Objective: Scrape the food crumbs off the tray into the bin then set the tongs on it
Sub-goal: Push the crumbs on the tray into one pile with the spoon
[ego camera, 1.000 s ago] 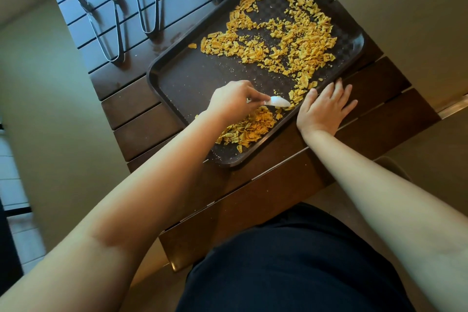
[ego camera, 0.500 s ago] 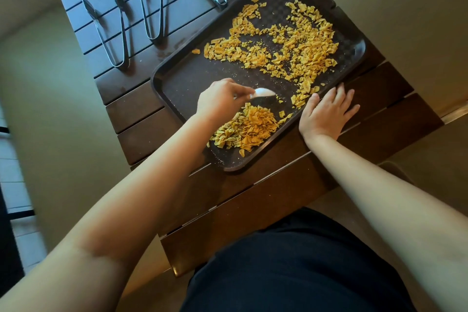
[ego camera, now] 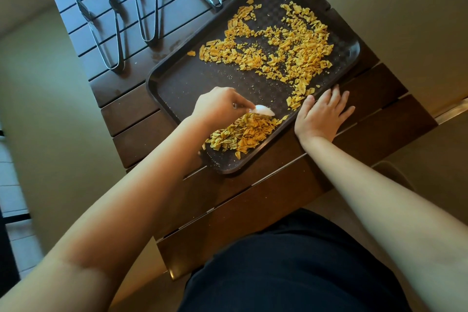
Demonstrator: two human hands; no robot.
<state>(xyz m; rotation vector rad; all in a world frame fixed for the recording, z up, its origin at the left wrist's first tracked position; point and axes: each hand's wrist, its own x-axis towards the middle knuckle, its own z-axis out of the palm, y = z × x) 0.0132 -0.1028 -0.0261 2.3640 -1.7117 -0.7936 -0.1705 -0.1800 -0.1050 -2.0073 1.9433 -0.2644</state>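
- The desk (ego camera: 266,200), dark slatted wood, is carrying everything; no bin is showing in this view.
- The tray (ego camera: 177,88) is lying flat and skewed on the desk, its near corner close to the desk's edge. It is looking like stiff, light plastic with a raised rim; gripping it by the rim on two opposite sides would probably be safest when tipping it, since the crumbs will be sliding freely.
- The tongs (ego camera: 111,33), several thin metal pairs, are lying on the desk just beyond the tray's far edge. They are likely springy and a little slick, so taking them mid-arm should be steadier.
- The right hand (ego camera: 323,114) is resting flat, fingers straight, pressing on the tray's near rim and the desk to steady it.
- The left hand (ego camera: 217,106) is gripping a small white scraper (ego camera: 263,110), fingers curled round its handle.
- The crumbs (ego camera: 291,43), yellow, flaky and light, are lying scattered over the far half, with a gathered heap (ego camera: 243,134) at the near corner, touching the scraper.
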